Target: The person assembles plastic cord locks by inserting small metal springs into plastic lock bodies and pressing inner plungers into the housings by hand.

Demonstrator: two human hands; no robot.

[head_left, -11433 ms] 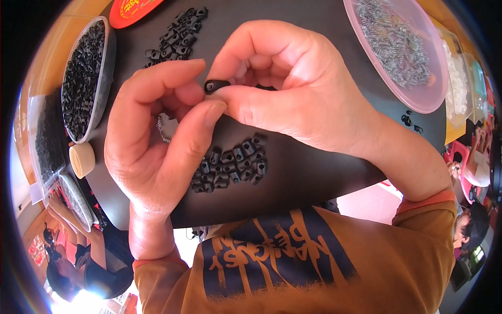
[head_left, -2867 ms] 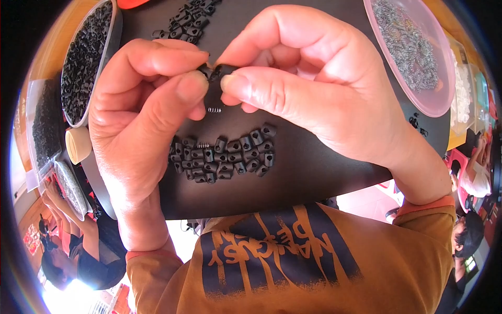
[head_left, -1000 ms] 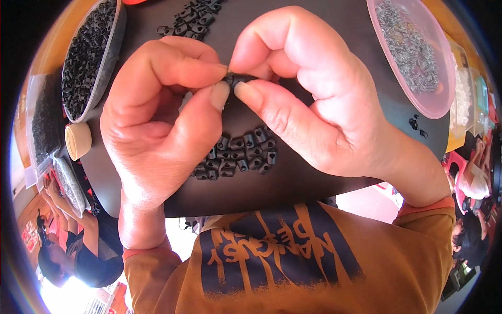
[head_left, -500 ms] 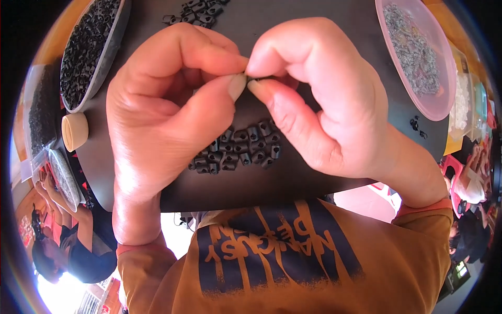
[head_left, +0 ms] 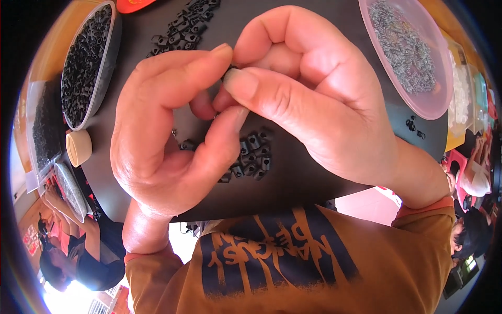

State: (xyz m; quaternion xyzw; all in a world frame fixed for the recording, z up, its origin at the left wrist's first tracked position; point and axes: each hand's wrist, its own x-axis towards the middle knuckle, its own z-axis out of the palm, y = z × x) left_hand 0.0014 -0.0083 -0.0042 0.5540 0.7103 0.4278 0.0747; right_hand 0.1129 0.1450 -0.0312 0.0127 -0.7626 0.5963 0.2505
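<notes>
Between the right thumb and forefinger sits a small black plastic piece (head_left: 229, 70), mostly covered by fingertips. My right hand (head_left: 334, 104) is closed in a pinch on it. My left hand (head_left: 138, 141) curves beside it, its forefinger tip close to the piece and its thumb lower, away from the forefinger. The other left fingers are curled, with tiny shiny bits near them that are too small to name. Below the hands, on the dark table, black cord-lock pieces (head_left: 253, 152) with round holes lie in a group, partly hidden by my left hand.
More black pieces (head_left: 185, 23) trail along the far side. A bowl (head_left: 108, 57) of black parts stands left, above a beige ring-shaped thing (head_left: 79, 149). A pink bowl (head_left: 443, 97) of small metal springs is at right, near loose black bits (head_left: 415, 126). Another person (head_left: 78, 256) sits at left.
My left thumb has come away from the forefinger and dropped lower. The right thumb now reaches further left over the black piece. The view has shifted slightly, showing a red-orange thing at the far edge.
</notes>
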